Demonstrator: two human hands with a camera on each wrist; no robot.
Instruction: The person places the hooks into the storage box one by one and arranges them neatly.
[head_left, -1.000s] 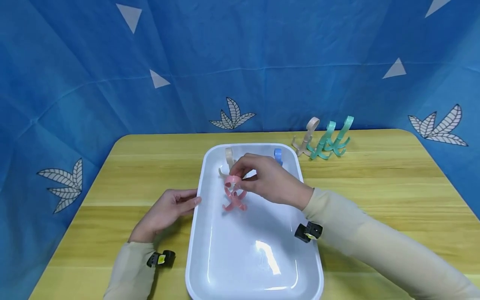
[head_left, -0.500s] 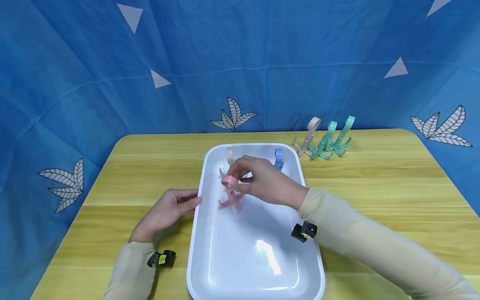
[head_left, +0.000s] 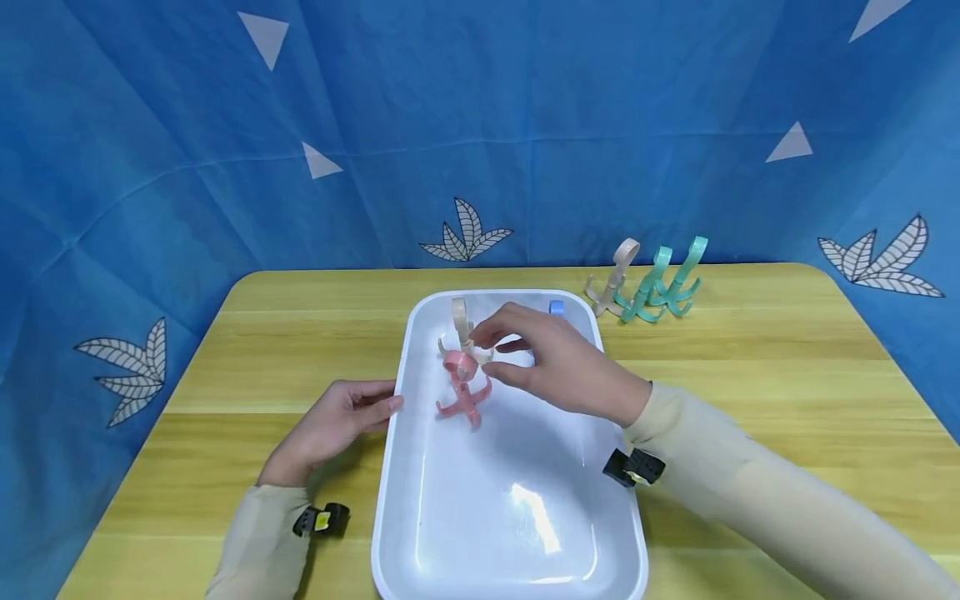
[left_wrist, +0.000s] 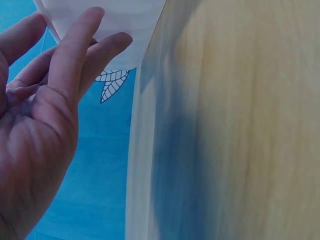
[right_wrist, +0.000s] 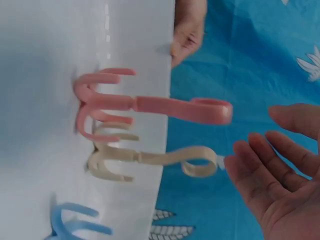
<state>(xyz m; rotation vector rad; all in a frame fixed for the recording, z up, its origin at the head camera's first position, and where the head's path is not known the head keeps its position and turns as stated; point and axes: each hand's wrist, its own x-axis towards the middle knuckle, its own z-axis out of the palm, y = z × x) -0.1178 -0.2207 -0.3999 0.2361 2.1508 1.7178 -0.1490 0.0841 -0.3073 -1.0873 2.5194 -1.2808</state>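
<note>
In the head view, a white tray [head_left: 510, 517] lies on the table. At its left rim rests my left hand [head_left: 330, 425], thumb over the edge and fingers against the outer wall. A pink four-pronged hook [head_left: 465, 400] stands upright on its prongs inside the tray. Just behind it is a cream hook [head_left: 460, 317] of the same kind, with a curled top. My right hand [head_left: 555, 358] hovers right of the pink hook, fingers apart and holding nothing. The right wrist view shows a gap between its fingertips and the pink loop. A blue hook [right_wrist: 75, 220] is partly hidden behind this hand in the head view.
Behind the tray's right corner, a beige hook [head_left: 618, 271] and two green hooks [head_left: 648, 287] stand close together on the wooden table [head_left: 765, 350]. A blue patterned cloth [head_left: 525, 150] hangs along the table's back edge.
My right hand has let go of the pink hook and drawn back to the right. The pink hook has shifted slightly left and now stands by itself. My left hand has stayed put.
</note>
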